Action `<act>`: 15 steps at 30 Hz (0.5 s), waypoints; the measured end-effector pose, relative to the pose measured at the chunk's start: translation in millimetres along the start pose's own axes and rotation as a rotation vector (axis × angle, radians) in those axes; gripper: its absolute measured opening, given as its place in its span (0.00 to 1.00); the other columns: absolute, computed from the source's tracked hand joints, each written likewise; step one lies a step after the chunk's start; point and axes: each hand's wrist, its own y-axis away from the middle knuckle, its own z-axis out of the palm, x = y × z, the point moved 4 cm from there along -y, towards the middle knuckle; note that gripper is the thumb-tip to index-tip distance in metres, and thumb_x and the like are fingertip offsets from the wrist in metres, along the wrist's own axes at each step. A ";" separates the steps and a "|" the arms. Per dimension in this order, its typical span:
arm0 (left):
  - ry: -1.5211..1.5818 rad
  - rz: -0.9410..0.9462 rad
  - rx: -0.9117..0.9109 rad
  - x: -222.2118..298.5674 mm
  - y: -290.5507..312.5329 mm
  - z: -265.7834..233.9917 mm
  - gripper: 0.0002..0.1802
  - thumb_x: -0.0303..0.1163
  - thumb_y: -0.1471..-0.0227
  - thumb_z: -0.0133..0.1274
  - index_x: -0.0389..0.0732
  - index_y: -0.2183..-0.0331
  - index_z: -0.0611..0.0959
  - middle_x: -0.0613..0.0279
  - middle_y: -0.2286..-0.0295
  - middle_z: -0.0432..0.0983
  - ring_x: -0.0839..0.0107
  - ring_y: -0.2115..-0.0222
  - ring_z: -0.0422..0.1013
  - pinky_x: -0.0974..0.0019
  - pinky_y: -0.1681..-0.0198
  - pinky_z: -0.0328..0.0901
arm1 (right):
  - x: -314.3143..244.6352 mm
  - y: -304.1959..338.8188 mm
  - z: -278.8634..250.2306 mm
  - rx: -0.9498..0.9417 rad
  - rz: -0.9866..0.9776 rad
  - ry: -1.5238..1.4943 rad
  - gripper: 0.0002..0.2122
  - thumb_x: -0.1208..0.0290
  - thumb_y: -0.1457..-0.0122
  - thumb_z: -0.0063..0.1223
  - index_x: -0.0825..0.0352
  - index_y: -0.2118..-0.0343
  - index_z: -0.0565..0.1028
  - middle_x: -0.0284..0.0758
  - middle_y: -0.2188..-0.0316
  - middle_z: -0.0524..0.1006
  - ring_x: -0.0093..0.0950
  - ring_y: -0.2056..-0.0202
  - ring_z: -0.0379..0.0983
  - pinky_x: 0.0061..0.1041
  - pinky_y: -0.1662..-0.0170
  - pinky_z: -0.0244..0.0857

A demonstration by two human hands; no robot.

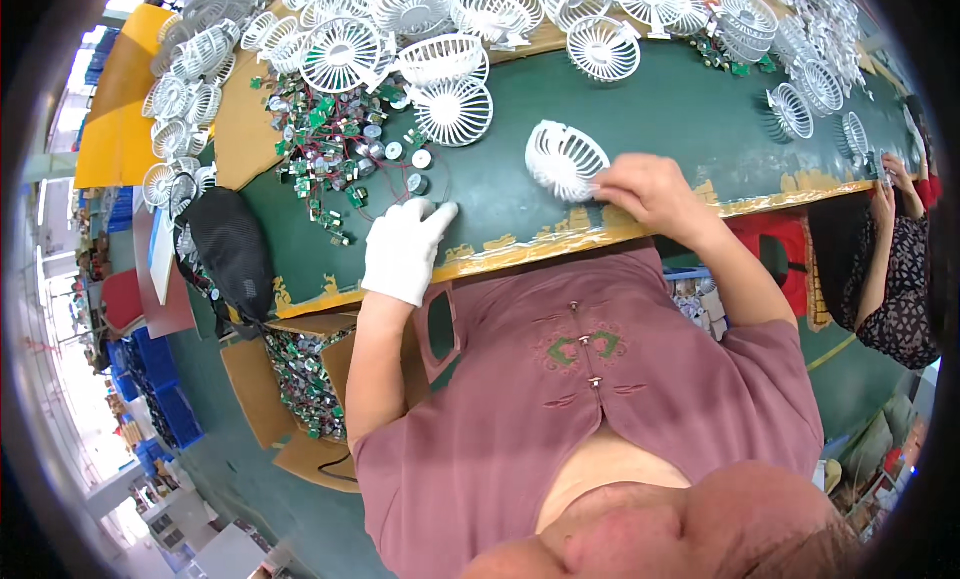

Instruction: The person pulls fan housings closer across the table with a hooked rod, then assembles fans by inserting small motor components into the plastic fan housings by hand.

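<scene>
The right hand (650, 191), bare, is laid palm down on the green table (660, 119), with the forearm coming up from about 5 o'clock. Its fingers are closed on the edge of a white fan grille (563, 159), which is held tilted, just at 10 o'clock from the hand. The left hand (404, 247) is covered by a white glove and is rested near the table's front edge; the fingers are stretched loosely toward 1 o'clock and nothing is gripped by them. At 11 o'clock from this hand, a heap of small green circuit boards with motors (335, 144) is spread. Further, at 12 o'clock, many white fan grilles (430, 29) are piled along the far side. A black mesh bag (232, 249) is hung at 9 o'clock, and a cardboard box of parts (305, 379) is placed under the table, at 7 o'clock.
</scene>
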 end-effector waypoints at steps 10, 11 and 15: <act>0.522 -0.218 0.431 -32.3 -60.2 -46.6 0.16 0.30 0.60 0.59 0.41 0.64 0.80 0.58 0.69 0.73 0.69 0.71 0.70 0.68 0.64 0.65 | 12.2 18.2 13.4 0.332 0.279 -0.229 0.14 0.78 0.47 0.52 0.66 0.56 0.72 0.38 0.65 0.73 0.30 0.68 0.71 0.25 0.63 0.65; 1.007 -0.319 0.591 -37.6 -62.1 -52.0 0.16 0.24 0.57 0.58 0.38 0.62 0.79 0.62 0.68 0.72 0.75 0.71 0.68 0.71 0.65 0.65 | 16.0 20.0 17.9 0.391 0.482 -0.402 0.15 0.75 0.48 0.54 0.66 0.55 0.71 0.36 0.65 0.73 0.29 0.70 0.71 0.26 0.64 0.66; 0.920 -0.050 1.175 -21.6 -54.2 -97.7 0.15 0.27 0.53 0.58 0.36 0.61 0.77 0.59 0.64 0.72 0.71 0.63 0.68 0.69 0.56 0.62 | 6.5 2.7 17.7 0.204 0.448 -0.140 0.18 0.69 0.48 0.56 0.67 0.55 0.71 0.34 0.69 0.72 0.24 0.77 0.67 0.24 0.69 0.64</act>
